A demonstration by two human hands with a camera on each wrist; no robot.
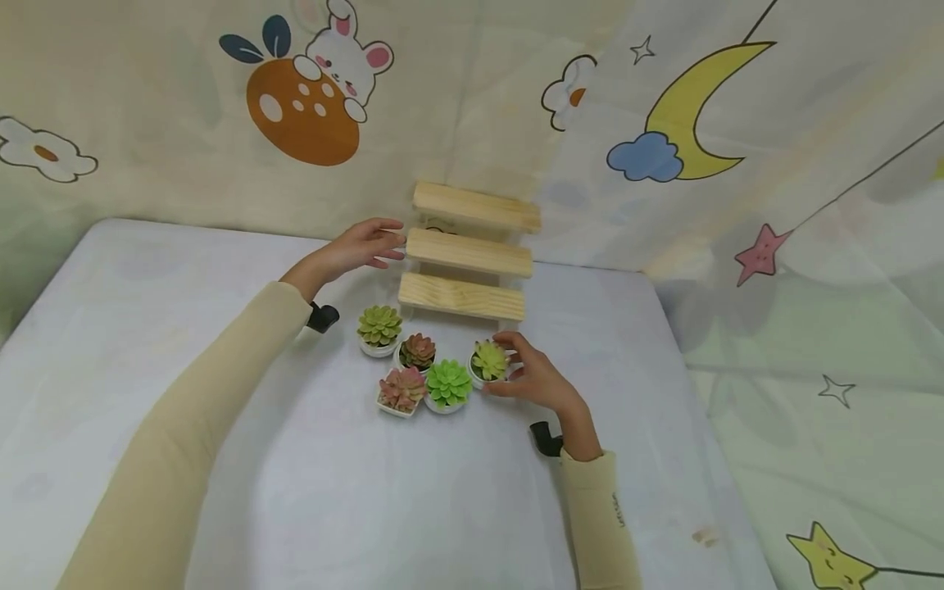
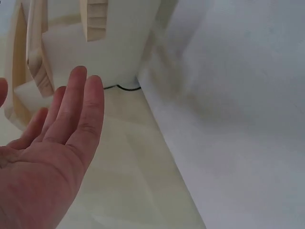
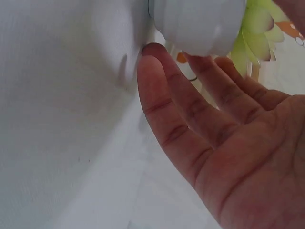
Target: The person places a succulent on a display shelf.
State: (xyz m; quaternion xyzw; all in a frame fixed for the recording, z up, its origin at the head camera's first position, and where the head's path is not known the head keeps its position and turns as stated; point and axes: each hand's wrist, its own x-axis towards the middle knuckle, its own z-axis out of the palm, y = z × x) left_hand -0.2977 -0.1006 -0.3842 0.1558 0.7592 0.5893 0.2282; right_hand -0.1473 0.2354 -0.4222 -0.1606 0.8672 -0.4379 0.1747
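In the head view my left hand (image 1: pixel 361 244) has its fingers extended beside the left end of a three-step wooden rack (image 1: pixel 469 252). The left wrist view shows that hand (image 2: pixel 57 129) holding nothing, close to the slat ends; contact cannot be told. My right hand (image 1: pixel 542 381) curls its thumb and forefinger around a white pot with a yellow-green succulent (image 1: pixel 490 360). In the right wrist view fingertips meet the side of the white pot (image 3: pixel 198 26), while the other fingers lie loosely below it. The thumb is mostly hidden there.
Left of the held pot stand a light green succulent (image 1: pixel 379 326), a dark red one (image 1: pixel 417 351), a pink one (image 1: pixel 401 389) and a bright green one (image 1: pixel 447 383), all in white pots. A printed curtain (image 1: pixel 472 106) hangs behind the white table (image 1: pixel 354 508).
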